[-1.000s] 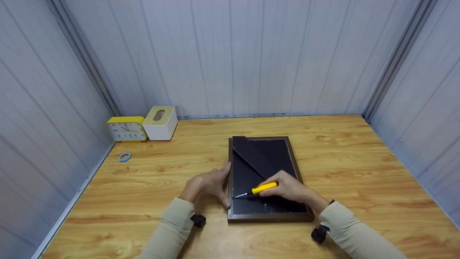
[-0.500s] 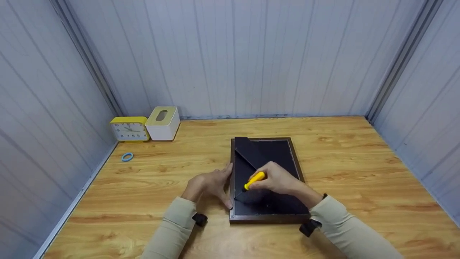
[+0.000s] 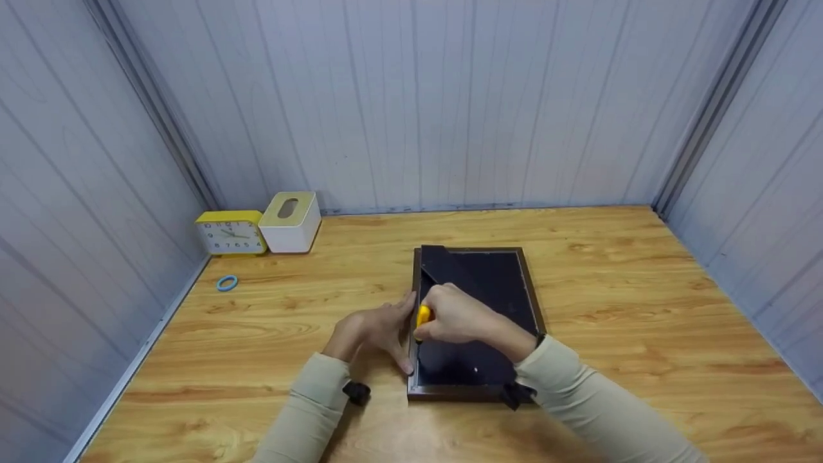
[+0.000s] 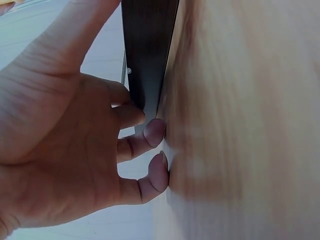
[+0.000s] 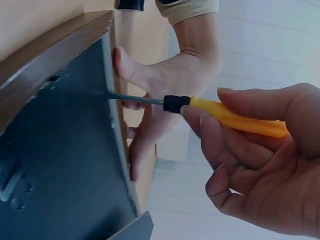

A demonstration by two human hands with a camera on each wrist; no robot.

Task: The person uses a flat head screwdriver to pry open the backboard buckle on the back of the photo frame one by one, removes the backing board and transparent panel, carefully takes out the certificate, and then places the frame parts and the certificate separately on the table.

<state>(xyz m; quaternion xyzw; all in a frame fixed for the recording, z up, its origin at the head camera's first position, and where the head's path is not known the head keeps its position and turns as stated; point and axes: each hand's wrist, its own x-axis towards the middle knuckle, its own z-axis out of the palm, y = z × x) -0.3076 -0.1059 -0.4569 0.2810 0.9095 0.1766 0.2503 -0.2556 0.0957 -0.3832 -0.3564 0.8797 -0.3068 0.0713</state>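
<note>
A picture frame lies face down on the table, its black back and folded stand leg upward. My right hand grips a yellow-handled screwdriver over the frame's left part. In the right wrist view the screwdriver's tip meets the seam between the backing and the frame's edge. My left hand is spread along the frame's left side, thumb near the lower corner. In the left wrist view its fingertips touch the table beside the dark frame side.
A yellow clock and a white tissue box with a wooden lid stand at the back left. In front of them lies a blue ring. Pale panel walls enclose the wooden table on the back and sides.
My right hand has moved left and tilted the screwdriver from nearly flat to steep, with its tip staying near the frame's left edge. The left hand has stayed in place.
</note>
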